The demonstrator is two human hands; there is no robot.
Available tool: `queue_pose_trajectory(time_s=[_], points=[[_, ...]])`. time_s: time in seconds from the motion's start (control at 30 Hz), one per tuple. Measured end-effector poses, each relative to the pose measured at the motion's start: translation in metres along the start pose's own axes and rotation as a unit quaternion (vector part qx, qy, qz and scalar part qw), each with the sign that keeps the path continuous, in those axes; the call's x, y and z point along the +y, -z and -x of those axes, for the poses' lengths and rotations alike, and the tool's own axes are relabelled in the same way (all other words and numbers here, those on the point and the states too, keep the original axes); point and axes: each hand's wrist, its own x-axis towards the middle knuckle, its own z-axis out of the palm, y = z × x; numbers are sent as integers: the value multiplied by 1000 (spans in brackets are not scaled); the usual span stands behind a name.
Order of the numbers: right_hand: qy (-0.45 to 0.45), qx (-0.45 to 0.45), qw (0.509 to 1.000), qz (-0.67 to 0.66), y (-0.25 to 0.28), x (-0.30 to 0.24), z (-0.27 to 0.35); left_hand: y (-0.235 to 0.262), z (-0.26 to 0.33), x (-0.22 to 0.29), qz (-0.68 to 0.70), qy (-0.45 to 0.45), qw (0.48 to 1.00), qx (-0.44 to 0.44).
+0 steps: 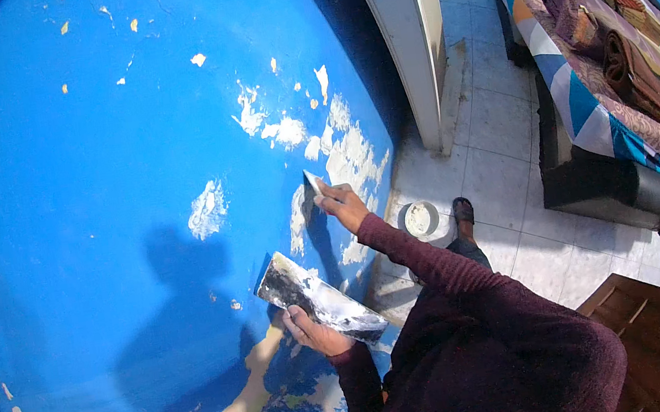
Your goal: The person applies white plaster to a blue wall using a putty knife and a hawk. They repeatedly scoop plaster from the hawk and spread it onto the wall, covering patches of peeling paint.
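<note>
My right hand point(340, 206) grips a putty knife point(312, 182), its pale blade up against or very near the blue wall point(114, 151); I cannot tell whether it touches. Around it are rough white putty patches point(355, 157). Lower down, my left hand point(313, 333) is closed on the near edge of a rectangular board point(318, 295), tilted and smeared with white putty over a dark surface. The handle of the knife is mostly hidden in my right fingers.
A round tub point(420, 218) of white stuff stands on the tiled floor point(495, 126) beside my sandalled foot point(462, 210). To the right is a bed point(581, 89) with cloths and boxes. A white door frame point(416, 36) rises ahead; brown wooden furniture point(642, 331) sits lower right.
</note>
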Motion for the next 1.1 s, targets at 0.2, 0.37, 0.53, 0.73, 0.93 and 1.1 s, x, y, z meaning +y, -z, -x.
queue_pose_trajectory(time_s=[0.2, 0.37, 0.53, 0.73, 0.93, 1.1], points=[[-168, 62, 963, -202, 42, -23, -51, -8, 7, 20, 48, 47, 998, 4], [-139, 25, 977, -157, 39, -48, -50, -2, 13, 14, 117, 78, 990, 24], [-42, 17, 984, -170, 26, -66, -27, -3, 14, 14, 119, 84, 989, 15], [-50, -48, 993, -95, 37, -56, -3, -5, 11, 15, 71, 73, 994, 31], [-33, 84, 986, -142, 24, -23, -37, -5, 9, 11, 161, 85, 983, 9], [25, 119, 992, -19, -14, -29, -35, -5, 7, 8, 163, 91, 982, 17]])
